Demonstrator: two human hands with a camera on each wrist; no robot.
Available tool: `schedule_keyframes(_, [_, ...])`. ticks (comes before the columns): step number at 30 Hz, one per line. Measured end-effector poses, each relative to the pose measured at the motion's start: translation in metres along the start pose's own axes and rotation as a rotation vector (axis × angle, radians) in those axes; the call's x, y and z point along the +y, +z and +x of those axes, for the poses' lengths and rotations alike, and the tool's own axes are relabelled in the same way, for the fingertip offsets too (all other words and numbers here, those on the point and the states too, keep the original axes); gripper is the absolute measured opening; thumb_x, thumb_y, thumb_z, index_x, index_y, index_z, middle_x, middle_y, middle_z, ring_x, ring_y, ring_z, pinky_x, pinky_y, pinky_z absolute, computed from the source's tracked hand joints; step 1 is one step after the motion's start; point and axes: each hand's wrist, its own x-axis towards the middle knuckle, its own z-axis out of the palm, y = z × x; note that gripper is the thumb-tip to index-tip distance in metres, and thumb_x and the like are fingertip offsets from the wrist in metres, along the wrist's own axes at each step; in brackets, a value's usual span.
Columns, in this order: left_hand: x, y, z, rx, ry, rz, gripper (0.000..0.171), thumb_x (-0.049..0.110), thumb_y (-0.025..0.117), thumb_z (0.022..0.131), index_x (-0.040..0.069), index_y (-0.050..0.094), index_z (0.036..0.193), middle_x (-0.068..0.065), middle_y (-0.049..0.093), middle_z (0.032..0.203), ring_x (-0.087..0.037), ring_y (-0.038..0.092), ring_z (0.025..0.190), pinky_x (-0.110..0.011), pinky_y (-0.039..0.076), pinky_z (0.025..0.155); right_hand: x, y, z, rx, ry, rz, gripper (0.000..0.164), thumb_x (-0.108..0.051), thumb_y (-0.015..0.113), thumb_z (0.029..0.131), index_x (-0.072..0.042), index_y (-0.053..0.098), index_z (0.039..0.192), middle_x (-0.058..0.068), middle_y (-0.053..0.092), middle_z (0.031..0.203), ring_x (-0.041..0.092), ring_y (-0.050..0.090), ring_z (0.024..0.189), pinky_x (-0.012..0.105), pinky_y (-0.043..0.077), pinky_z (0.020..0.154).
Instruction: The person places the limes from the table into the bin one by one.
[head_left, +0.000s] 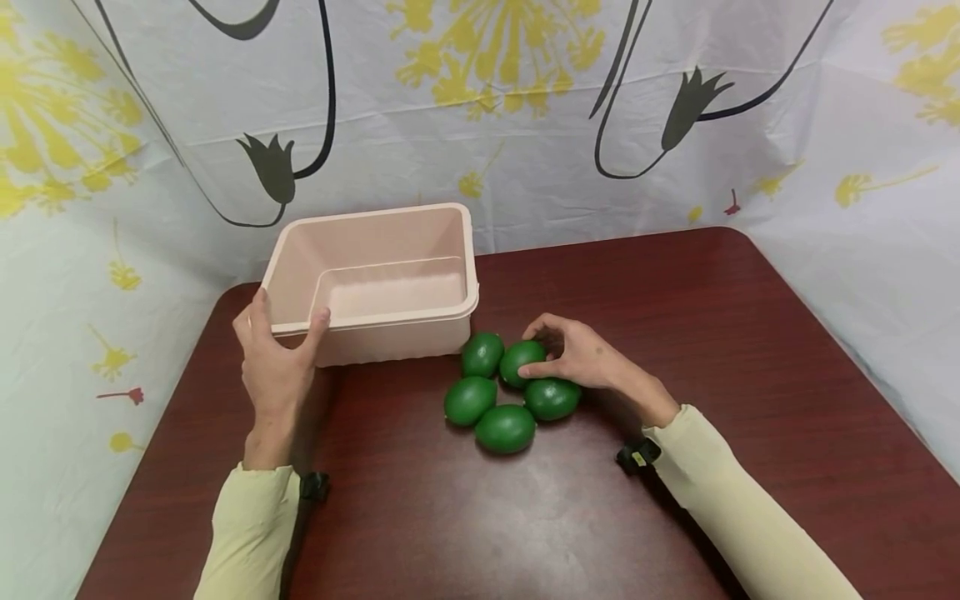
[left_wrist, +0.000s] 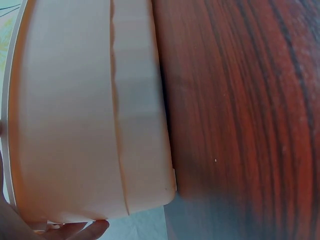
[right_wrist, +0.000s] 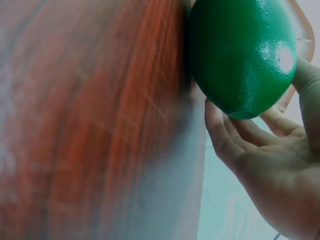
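- Lime (head_left: 517,363): located between the right thumb and fingers, on the table.
- Right hand (head_left: 592,357): thumb at the near side of the lime, fingers bent round its far side; spread about one lime wide. Firmness of hold: cannot tell.
- Other limes (head_left: 506,429): four units, grouped with the first in a rough ring. One sits just to the near side of the right thumb; one lies left of the right fingertips, just beside the bin; two lie nearer the person, left of the thumb.
- Bin (head_left: 393,340): upright, left of and beyond the right fingers; its near left corner is in the left hand.
- Left hand (head_left: 279,367): thumb over the near rim, fingers against the left end wall; parted to span the corner, gripping the bin.
- Table (head_left: 600,525): dark red wood grain, beneath both hands.
- Sheet (head_left: 540,179): white, flower-printed, beyond both hands' fingers.
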Motion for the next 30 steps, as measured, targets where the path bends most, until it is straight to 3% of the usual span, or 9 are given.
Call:
schedule_keyframes(17, [0.000,0.001,-0.001,0.002,-0.001,0.001,0.094,0.064,0.072,0.086,0.030,0.034,0.164,-0.004,0.037,0.162,-0.052,0.057,0.129,-0.068,0.041,0.104,-0.002,-0.001,0.000,0.087,-0.023,0.043,0.047,-0.036,0.088,0.084,-0.018,0.065,0.122,0.005,0.070,0.124,0.024,0.070,0.113,0.041,0.058,0.094])
schedule_keyframes(30, [0.000,0.000,0.000,0.001,-0.009,-0.007,0.094,0.064,0.073,0.085,0.032,0.034,0.164,-0.003,0.037,0.163,-0.050,0.056,0.131,-0.068,0.040,0.105,-0.013,-0.002,0.004,0.199,-0.052,0.109,0.047,-0.032,0.088,0.084,-0.017,0.065,0.122,0.005,0.070,0.120,0.023,0.072,0.103,0.043,0.058,0.093])
